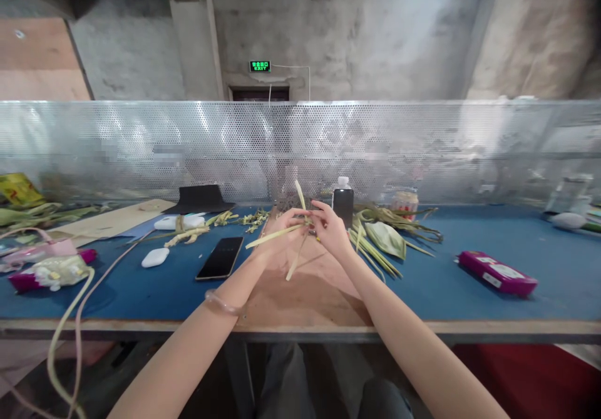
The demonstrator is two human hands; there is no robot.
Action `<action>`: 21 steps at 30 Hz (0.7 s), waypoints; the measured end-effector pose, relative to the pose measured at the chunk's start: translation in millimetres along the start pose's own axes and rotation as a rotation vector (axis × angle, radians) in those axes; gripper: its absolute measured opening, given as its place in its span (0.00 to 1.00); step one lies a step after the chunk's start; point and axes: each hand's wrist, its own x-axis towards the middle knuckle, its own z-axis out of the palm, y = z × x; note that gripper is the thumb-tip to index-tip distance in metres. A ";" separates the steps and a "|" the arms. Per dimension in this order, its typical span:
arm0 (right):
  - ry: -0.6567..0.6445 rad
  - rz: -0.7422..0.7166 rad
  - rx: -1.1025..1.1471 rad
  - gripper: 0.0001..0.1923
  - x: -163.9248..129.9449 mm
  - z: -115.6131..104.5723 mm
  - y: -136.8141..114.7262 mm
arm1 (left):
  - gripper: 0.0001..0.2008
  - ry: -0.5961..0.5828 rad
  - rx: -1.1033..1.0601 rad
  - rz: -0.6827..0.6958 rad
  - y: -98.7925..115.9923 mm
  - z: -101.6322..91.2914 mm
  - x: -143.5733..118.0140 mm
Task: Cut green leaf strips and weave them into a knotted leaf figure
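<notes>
My left hand (286,226) and my right hand (329,223) meet over the brown board in the middle of the table, fingers bent together around pale green leaf strips (275,237). One strip sticks up past the fingertips, another runs left across my left wrist, and a third hangs down towards the board (300,300). Where the strips cross is mostly hidden by my fingers. Just right of my right hand lies a bundle of long green strips with a broad folded leaf (385,240). A dark bottle with a white cap (343,203) stands behind that hand.
Left of the board are a black phone (220,258), a white earbud case (155,257), small leaf bits (254,219) and cables (70,319). A purple packet (496,273) lies on the right. Behind the blue table rises a perforated metal screen (211,150).
</notes>
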 end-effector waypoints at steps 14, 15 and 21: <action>-0.077 0.020 -0.103 0.34 -14.5 14.5 -20.6 | 0.15 0.146 0.245 0.040 -19.1 -8.3 0.5; -0.059 0.022 -0.112 0.35 -16.6 17.8 -22.0 | 0.15 0.159 0.251 0.037 -21.1 -8.3 0.5; -0.130 -0.001 -0.074 0.18 -24.7 33.3 -22.1 | 0.17 0.262 0.250 0.007 -24.7 -12.1 1.5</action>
